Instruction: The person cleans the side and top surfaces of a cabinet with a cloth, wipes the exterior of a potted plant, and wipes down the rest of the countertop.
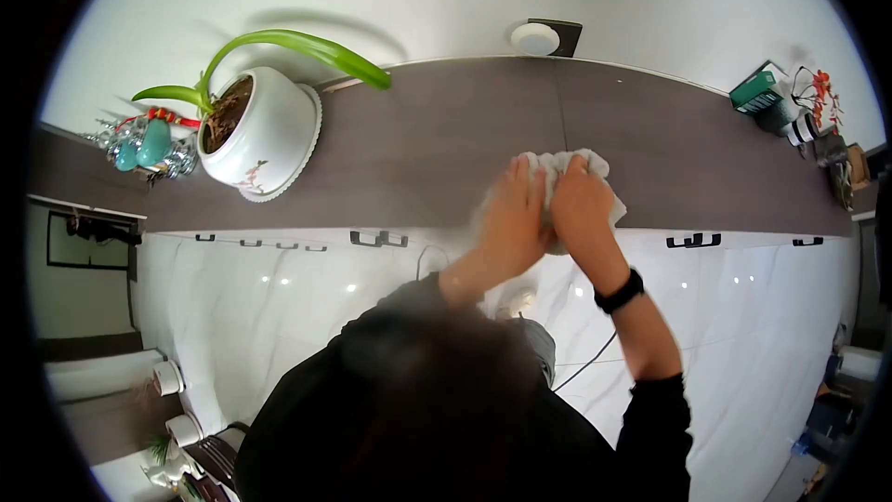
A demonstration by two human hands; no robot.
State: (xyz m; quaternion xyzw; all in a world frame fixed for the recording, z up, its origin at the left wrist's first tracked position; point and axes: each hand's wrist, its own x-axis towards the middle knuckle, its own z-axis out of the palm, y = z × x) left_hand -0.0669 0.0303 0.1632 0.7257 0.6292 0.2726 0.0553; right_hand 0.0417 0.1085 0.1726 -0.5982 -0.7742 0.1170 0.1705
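A crumpled white cloth [595, 164] lies at the front edge of the brown cabinet top [446, 121], bunched under both hands. My left hand [513, 218] grips its left side, fingers pointing toward the wall and slightly blurred. Beside it, my right hand [583, 204] closes on the cloth's right part with the fingers curled. A black band [620, 291] circles my right wrist. Some of the cloth is hidden beneath the hands and hangs near the counter edge.
On the left stand a white flowerpot [279, 135] with a long-leafed plant and a teal-and-silver ornament [149, 144]. A green box [757, 93] and red flowers [824, 93] are at the right end. A round white device [535, 39] is on the wall. Black handles [694, 241] line the front.
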